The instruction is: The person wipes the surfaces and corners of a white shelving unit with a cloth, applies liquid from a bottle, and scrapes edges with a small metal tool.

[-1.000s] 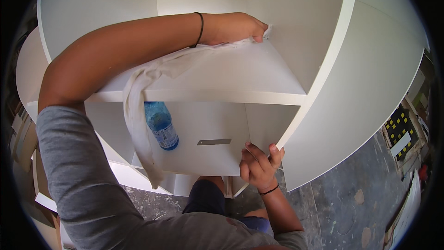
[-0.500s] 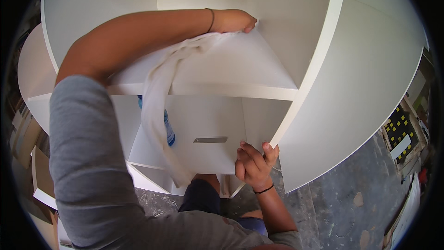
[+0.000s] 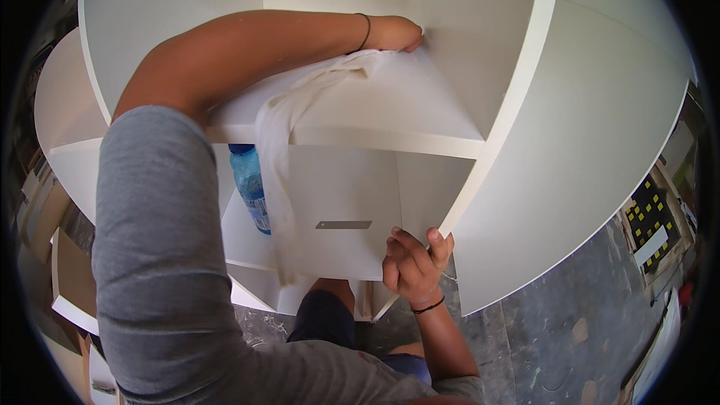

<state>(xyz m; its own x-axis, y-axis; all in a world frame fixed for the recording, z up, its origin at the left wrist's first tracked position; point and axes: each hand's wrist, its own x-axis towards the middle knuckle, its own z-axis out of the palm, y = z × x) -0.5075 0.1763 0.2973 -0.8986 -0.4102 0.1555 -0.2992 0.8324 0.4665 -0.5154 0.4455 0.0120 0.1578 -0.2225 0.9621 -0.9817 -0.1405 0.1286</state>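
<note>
Home or workshop, uncertain: white shelf unit point(image 3: 390, 142), stained concrete floor point(image 3: 555, 330).

blue plastic bottle point(image 3: 249, 187), white-blue label, lower shelf | grey rectangular sticker point(image 3: 343, 224), compartment back panel

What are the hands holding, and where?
The left hand presses one end of a white cloth against the shelf. The right hand grips the shelf unit's side panel edge.

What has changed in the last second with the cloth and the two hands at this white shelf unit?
The left hand pushed the white cloth deeper along the upper shelf, towards the back corner, dragging the hanging end along. The right hand kept its grip on the side panel's edge. The blue bottle stayed on the lower shelf.
</note>
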